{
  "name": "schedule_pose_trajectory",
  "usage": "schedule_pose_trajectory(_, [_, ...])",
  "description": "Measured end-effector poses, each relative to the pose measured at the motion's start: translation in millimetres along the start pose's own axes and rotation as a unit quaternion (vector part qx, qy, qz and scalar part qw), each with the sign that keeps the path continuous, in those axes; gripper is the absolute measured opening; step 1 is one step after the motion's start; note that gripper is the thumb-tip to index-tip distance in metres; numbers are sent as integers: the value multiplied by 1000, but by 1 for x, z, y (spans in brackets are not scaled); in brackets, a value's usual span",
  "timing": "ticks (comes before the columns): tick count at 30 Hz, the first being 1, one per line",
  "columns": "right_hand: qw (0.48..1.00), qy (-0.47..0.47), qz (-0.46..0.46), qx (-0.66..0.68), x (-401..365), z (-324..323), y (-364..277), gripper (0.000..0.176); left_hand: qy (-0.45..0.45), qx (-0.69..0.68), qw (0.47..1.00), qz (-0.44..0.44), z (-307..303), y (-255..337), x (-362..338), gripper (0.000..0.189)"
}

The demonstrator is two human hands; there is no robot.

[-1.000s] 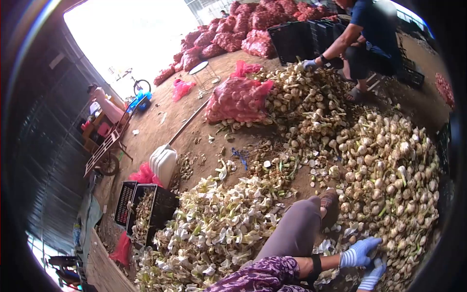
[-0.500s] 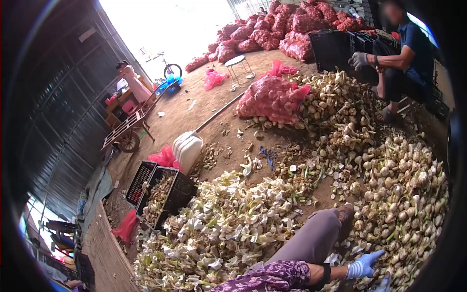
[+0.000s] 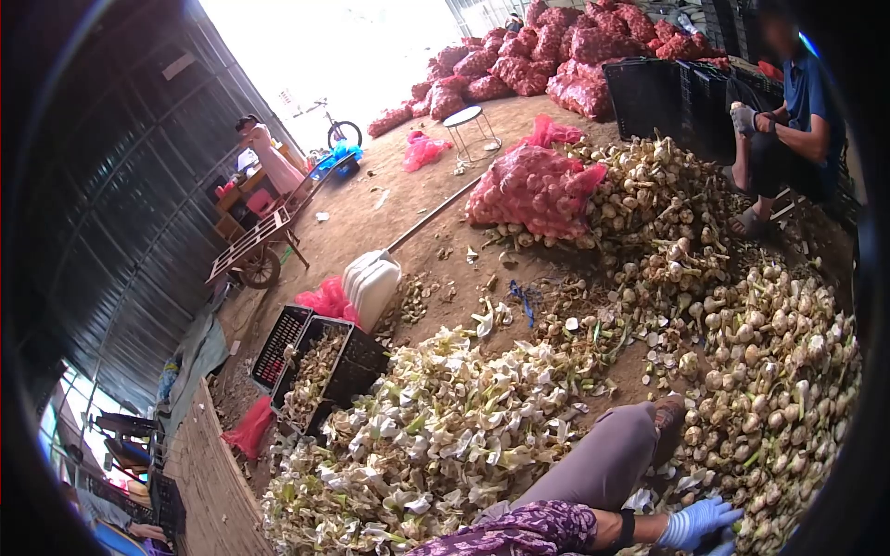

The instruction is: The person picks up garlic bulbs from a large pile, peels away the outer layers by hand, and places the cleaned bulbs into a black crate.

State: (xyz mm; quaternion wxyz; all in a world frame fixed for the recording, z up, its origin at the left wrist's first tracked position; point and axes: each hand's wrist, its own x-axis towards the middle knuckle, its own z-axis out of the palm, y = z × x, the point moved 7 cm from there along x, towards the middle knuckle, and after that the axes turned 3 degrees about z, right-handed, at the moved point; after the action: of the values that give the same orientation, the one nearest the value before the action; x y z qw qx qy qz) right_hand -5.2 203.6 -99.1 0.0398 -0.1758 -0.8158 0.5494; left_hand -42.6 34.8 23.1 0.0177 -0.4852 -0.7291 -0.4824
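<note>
My left hand (image 3: 693, 524), in a blue-and-white glove below a purple patterned sleeve, reaches over the near edge of a garlic bulb heap (image 3: 765, 389). Its fingers are stretched out and slightly apart, with nothing visible held in them. Low at the frame's bottom edge shows a small bit of blue glove, my right hand (image 3: 725, 545), close to the left fingers. Most of it is cut off, so its grip is hidden. Left of my bent leg (image 3: 593, 459) spreads a pile of pale garlic peelings and stalks (image 3: 445, 408).
A black crate (image 3: 348, 375) of trimmings stands beside a white plastic container (image 3: 373, 287) on a pole. A red mesh sack (image 3: 533, 193) leans on more garlic. A gloved co-worker (image 3: 807, 120) sits at upper right. Stacked red sacks (image 3: 565, 51), a stool (image 3: 464, 118) and a cart (image 3: 255, 246) stand farther off.
My left hand has moved slightly down, its fingers more spread. Less of my right hand shows. The co-worker's hands have shifted, and the whole view has moved a little.
</note>
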Motion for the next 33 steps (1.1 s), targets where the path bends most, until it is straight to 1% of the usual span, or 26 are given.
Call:
schedule_pose_trajectory(1, [1000,3,0,21,4,3,-1,39,-1,1,1000,0,0,2,-1,67])
schedule_pose_trajectory(3, [998,10,1,63,10,10,-3,37,71,-157,979,-105,-9,-8,-6,62])
schedule_pose_trajectory(4, [996,15,3,83,12,11,-4,36,70,-159,979,-105,-12,-5,-5,62])
schedule_pose_trajectory(6, [992,28,5,121,16,13,-8,35,-4,-402,865,-301,-3,-20,-7,92])
schedule_pose_trajectory(7, [990,37,8,138,17,12,-11,34,-45,-434,825,-359,-12,-15,-5,93])
schedule_pose_trajectory(8, [987,53,14,153,12,5,-10,33,76,-349,903,-241,45,-61,-11,95])
schedule_pose_trajectory(10, [977,112,39,179,-17,-20,2,31,-14,-330,898,-291,15,-39,-7,94])
schedule_pose_trajectory(11, [969,156,61,184,-52,-42,7,31,7,-352,898,-265,3,-26,-4,93])
schedule_pose_trajectory(12, [983,156,47,85,-59,-34,-40,27,21,-384,892,-239,0,-15,-2,92])
schedule_pose_trajectory(13, [985,145,75,62,-65,-32,-59,24,23,-383,899,-210,0,-8,0,87])
schedule_pose_trajectory(14, [980,170,70,79,-73,-24,-102,22,-8,-309,940,-144,1,-4,3,81])
schedule_pose_trajectory(15, [968,129,95,194,-78,-24,-92,22,10,-233,970,-70,2,1,4,76])
schedule_pose_trajectory(16, [976,145,43,154,-82,-27,-73,18,-52,-244,964,-91,-14,19,19,74])
schedule_pose_trajectory(17, [901,114,154,389,-84,-19,-53,15,-13,-247,966,-77,-35,36,27,61])
schedule_pose_trajectory(18, [962,124,64,234,-84,-27,-94,16,-46,-282,947,-146,-27,33,26,68])
schedule_pose_trajectory(20, [987,157,-7,25,-90,-41,-107,18,-4,-480,843,-243,1,15,13,83])
schedule_pose_trajectory(22, [962,126,140,199,-98,-34,-98,22,34,-623,715,-315,6,9,5,98])
schedule_pose_trajectory(23, [975,121,107,151,-96,-36,-131,23,40,-676,660,-326,16,-2,-3,100])
schedule_pose_trajectory(24, [985,155,-57,50,-94,-38,-153,22,41,-709,621,-332,21,-3,-3,93])
schedule_pose_trajectory(26, [989,147,-19,27,-98,-43,-155,22,8,-764,544,-347,27,3,-6,79])
schedule_pose_trajectory(27, [988,153,-19,28,-100,-45,-158,22,7,-765,534,-361,27,4,-2,70])
schedule_pose_trajectory(28, [976,127,25,176,-100,-41,-153,22,6,-766,522,-374,29,7,1,61])
schedule_pose_trajectory(29, [940,97,68,319,-100,-33,-148,22,15,-750,545,-374,30,4,2,56])
schedule_pose_trajectory(30, [914,106,91,381,-103,-31,-145,26,5,-733,583,-351,30,3,2,56])
schedule_pose_trajectory(32, [896,112,66,424,-102,-29,-112,31,-43,-659,658,-361,23,20,5,60])
schedule_pose_trajectory(33, [895,115,67,425,-102,-28,-105,31,-70,-604,734,-302,15,28,8,66])
